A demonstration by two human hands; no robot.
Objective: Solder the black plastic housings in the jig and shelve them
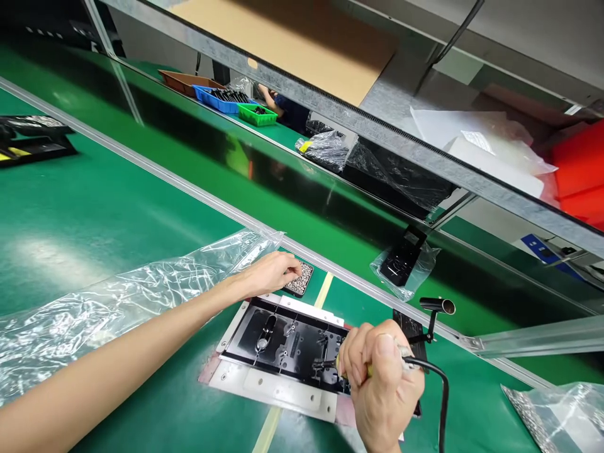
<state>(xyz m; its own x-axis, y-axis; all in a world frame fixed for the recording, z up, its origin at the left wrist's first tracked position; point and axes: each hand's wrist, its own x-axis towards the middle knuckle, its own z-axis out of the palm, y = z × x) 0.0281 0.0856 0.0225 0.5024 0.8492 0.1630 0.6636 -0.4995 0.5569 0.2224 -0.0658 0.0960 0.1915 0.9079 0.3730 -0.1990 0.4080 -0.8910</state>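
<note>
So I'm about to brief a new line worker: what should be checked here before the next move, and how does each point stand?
1. Right hand has a firm grip on the corded yellow-handled driver: ok.
2. Driver tip seated on the glossy black plastic panel: cannot tell, the hand hides it.
3. Panel lies flat on the white metal plate: ok.
4. Left hand reaches the small black tray of silvery screws: ok.
5. Screw picked up: cannot tell.
6. Clear plastic bag off the panel: ok.

A black moulded plastic panel (287, 343) lies on a white metal fixture plate (278, 389); behind it sits a small dark tray of what seem screws (300, 279), with crumpled clear plastic sheeting (117, 296) to the left.
</note>
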